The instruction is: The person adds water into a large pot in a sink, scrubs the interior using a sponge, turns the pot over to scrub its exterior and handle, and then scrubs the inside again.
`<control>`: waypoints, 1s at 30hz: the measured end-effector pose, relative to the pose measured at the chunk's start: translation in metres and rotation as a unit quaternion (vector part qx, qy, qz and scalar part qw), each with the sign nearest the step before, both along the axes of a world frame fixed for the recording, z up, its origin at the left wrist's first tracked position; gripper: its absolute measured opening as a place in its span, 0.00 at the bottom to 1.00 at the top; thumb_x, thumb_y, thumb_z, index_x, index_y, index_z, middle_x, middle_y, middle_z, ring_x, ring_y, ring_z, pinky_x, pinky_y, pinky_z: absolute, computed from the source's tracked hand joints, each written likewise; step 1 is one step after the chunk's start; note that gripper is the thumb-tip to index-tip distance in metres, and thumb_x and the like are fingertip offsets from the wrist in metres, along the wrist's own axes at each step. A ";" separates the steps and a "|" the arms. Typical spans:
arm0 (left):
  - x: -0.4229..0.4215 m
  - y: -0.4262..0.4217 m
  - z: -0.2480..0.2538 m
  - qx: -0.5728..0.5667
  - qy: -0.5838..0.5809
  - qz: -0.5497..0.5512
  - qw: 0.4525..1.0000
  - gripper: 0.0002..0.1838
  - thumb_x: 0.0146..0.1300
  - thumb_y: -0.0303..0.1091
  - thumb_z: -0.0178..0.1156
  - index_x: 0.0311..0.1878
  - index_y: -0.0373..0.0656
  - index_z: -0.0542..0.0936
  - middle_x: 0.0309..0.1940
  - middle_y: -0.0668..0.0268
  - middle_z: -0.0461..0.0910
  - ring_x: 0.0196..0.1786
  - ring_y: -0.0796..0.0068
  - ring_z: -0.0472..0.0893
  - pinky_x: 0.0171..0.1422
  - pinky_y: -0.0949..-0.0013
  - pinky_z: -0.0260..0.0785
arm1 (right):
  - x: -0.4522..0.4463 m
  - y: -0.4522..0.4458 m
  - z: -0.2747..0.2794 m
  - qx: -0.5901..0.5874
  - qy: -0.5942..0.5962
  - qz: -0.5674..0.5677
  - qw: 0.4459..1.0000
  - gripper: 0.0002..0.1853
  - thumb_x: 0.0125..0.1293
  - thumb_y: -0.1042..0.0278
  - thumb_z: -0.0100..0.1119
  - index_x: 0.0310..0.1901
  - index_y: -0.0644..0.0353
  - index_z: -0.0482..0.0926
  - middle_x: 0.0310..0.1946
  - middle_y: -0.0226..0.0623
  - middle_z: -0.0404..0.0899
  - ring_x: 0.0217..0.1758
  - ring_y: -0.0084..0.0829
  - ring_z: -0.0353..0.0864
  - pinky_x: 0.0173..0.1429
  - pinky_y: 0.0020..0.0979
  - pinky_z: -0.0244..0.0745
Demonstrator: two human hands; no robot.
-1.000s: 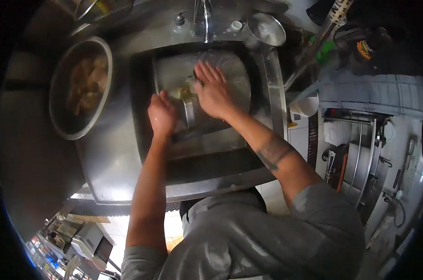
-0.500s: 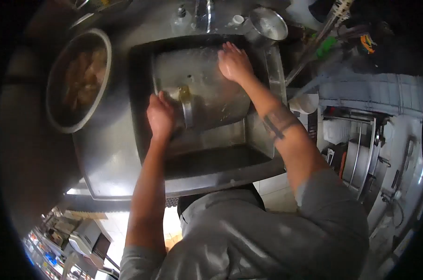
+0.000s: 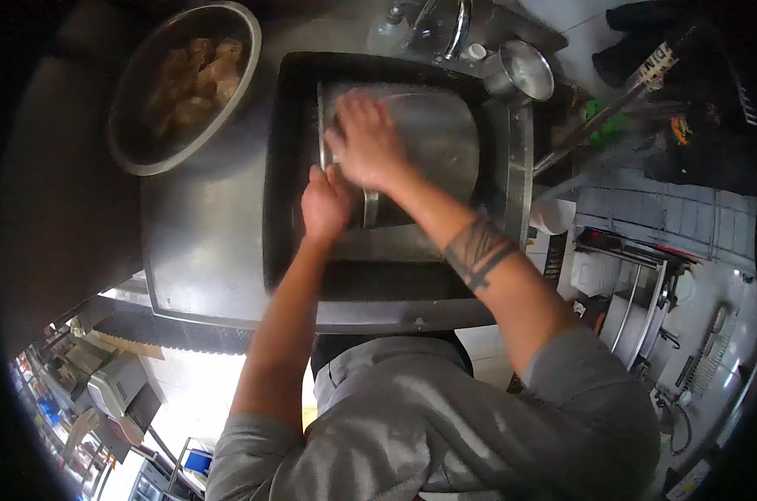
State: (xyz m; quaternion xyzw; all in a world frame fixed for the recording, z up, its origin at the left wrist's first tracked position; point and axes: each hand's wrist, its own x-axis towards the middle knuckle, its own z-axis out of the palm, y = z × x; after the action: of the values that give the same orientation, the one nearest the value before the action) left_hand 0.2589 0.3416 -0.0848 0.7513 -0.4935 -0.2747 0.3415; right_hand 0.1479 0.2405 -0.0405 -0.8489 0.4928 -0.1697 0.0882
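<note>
A large metal lid or panel [image 3: 439, 138] with a strap-like handle [image 3: 370, 209] lies in the dark-edged sink [image 3: 291, 192]. My left hand [image 3: 324, 203] is closed on the left edge of this metal piece. Over its upper left part, my right hand [image 3: 368, 142] lies flat with fingers spread, slightly blurred; whether anything is under the palm is hidden. The forearm of my right arm crosses above the piece and covers part of it.
A metal bowl [image 3: 136, 159] with pale brown chunks stands at the upper left. Behind the sink are a faucet [image 3: 459, 29], a clear pump bottle [image 3: 388, 32], a white cap [image 3: 477, 52] and a small metal pot [image 3: 525, 71]. A pole [image 3: 600, 117] slants at the right.
My right hand has moved from the far right of the metal piece to its upper left, near my left hand. My left hand keeps its grip. The whole view has shifted.
</note>
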 end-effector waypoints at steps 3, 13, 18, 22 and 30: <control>0.001 0.003 -0.003 -0.011 0.001 -0.002 1.000 0.18 0.81 0.45 0.46 0.44 0.36 0.72 0.30 0.36 0.81 0.37 0.29 0.81 0.40 0.37 0.72 | -0.047 0.034 -0.009 -0.020 -0.056 0.073 0.996 0.24 0.75 0.60 0.52 0.67 0.63 0.74 0.70 0.45 0.74 0.76 0.48 0.68 0.81 0.49 0.59; 0.002 0.000 -0.003 -0.036 0.036 -0.033 0.998 0.17 0.81 0.43 0.48 0.45 0.35 0.70 0.30 0.35 0.80 0.38 0.29 0.80 0.40 0.37 0.70 | 0.012 0.020 -0.016 0.001 -0.091 0.032 0.995 0.24 0.79 0.59 0.47 0.68 0.65 0.74 0.73 0.51 0.70 0.80 0.48 0.64 0.84 0.48 0.55; 0.003 0.002 -0.005 -0.027 0.023 -0.027 0.999 0.18 0.81 0.44 0.47 0.44 0.36 0.70 0.30 0.36 0.79 0.37 0.28 0.79 0.40 0.37 0.70 | -0.126 -0.004 -0.012 0.137 -0.160 -0.090 0.973 0.16 0.75 0.63 0.52 0.57 0.60 0.83 0.69 0.48 0.74 0.77 0.49 0.68 0.81 0.46 0.62; 0.001 0.001 -0.006 -0.038 0.016 -0.026 0.999 0.17 0.81 0.42 0.47 0.43 0.36 0.70 0.28 0.37 0.78 0.35 0.28 0.79 0.38 0.38 0.70 | -0.060 -0.069 -0.064 0.139 0.072 -0.096 0.983 0.20 0.76 0.61 0.51 0.64 0.58 0.79 0.70 0.47 0.74 0.77 0.49 0.68 0.80 0.45 0.63; 0.012 0.003 -0.017 -0.057 -0.009 -0.028 0.998 0.17 0.81 0.43 0.48 0.40 0.37 0.71 0.28 0.37 0.78 0.35 0.28 0.78 0.37 0.38 0.68 | -0.153 0.012 -0.004 0.125 -0.179 -0.186 0.958 0.25 0.72 0.63 0.58 0.68 0.63 0.73 0.72 0.49 0.72 0.77 0.47 0.69 0.81 0.44 0.62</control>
State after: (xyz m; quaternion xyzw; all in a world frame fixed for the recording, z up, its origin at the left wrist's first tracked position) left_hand 0.2706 0.3447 -0.1017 0.7185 -0.5323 -0.2490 0.3719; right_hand -0.0055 0.2526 -0.0446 -0.6801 0.6357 -0.2689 0.2471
